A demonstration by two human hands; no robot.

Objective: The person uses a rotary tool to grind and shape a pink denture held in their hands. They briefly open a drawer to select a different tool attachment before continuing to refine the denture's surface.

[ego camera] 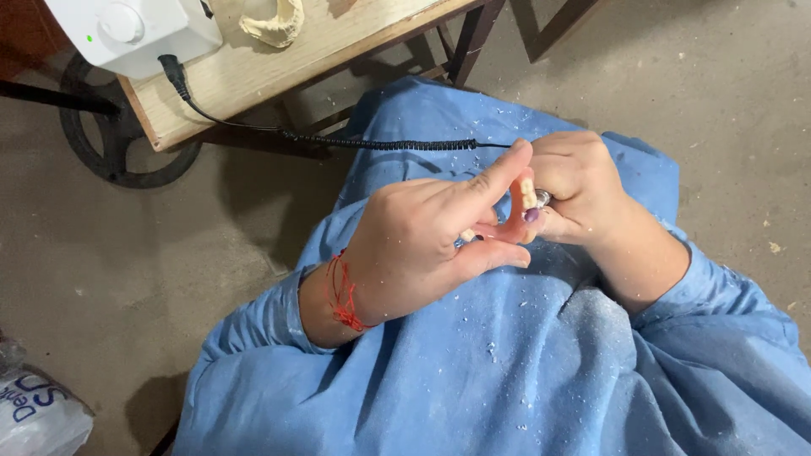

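Here both hands meet over a blue gown on the lap: the left hand pinches a pink denture by its fingertips, while the right hand is clenched round a tool whose coiled cord runs left to a white box on the far desk.

Two hands meet at the centre: one left hand and one right hand, with one pink denture piece pinched between them. At eleven o'clock stand one white control box and one plaster cast; one coiled black cord runs from there towards the hands. One white bag lies at eight o'clock.
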